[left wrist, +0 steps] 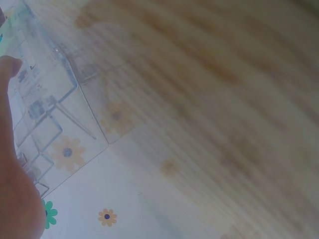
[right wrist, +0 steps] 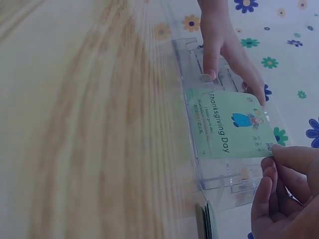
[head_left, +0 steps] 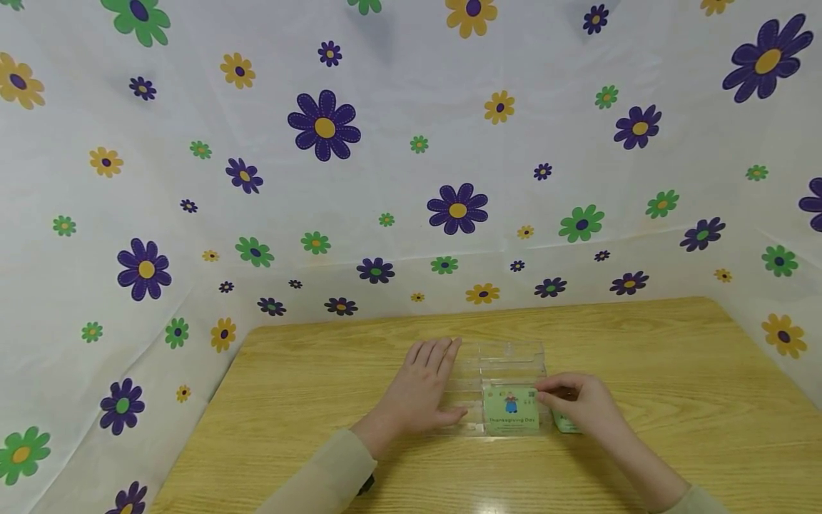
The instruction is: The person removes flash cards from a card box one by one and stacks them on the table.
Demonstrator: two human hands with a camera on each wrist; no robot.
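A clear plastic tiered card holder [head_left: 514, 370] stands on the table. My left hand [head_left: 420, 391] rests over its left part with fingers straight, the thumb spread toward the front. My right hand [head_left: 587, 408] pinches the upper right corner of a green card [head_left: 511, 410] between thumb and fingertips. This card reads "Thanksgiving Day" and carries a small figure in blue; its lower edge is at the front tier of the holder. In the right wrist view, the card [right wrist: 232, 124] leans over the tiers.
A small stack of green cards [head_left: 566, 424] stands just right of the holder, partly behind my right hand. The wooden table [head_left: 308, 400] meets a white cloth [head_left: 385, 185] with printed flowers at the back and sides.
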